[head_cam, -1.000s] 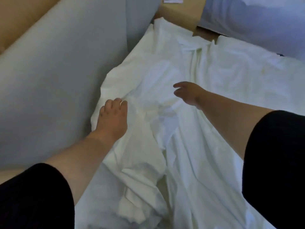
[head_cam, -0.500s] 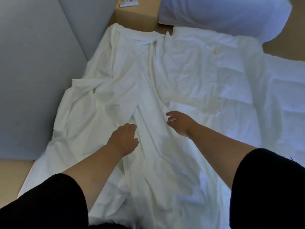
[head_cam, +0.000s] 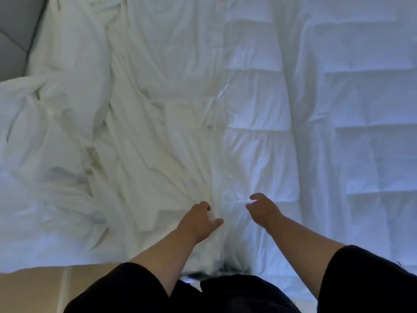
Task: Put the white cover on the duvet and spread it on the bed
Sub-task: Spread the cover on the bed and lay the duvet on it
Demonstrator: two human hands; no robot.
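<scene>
Reaching out at 6 o'clock: left hand (head_cam: 198,219) fingers curled into the wrinkled white cover (head_cam: 140,123), gripping a fold. Right hand (head_cam: 261,210) loosely curled over the quilted duvet (head_cam: 316,109), grip unclear, can't tell. Cover fills 9 to 12 o'clock, duvet 12 to 4, edges meeting mid-frame.

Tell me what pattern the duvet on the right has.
The duvet is plain white, stitched into rectangular quilted panels; the head view shows it best.
</scene>
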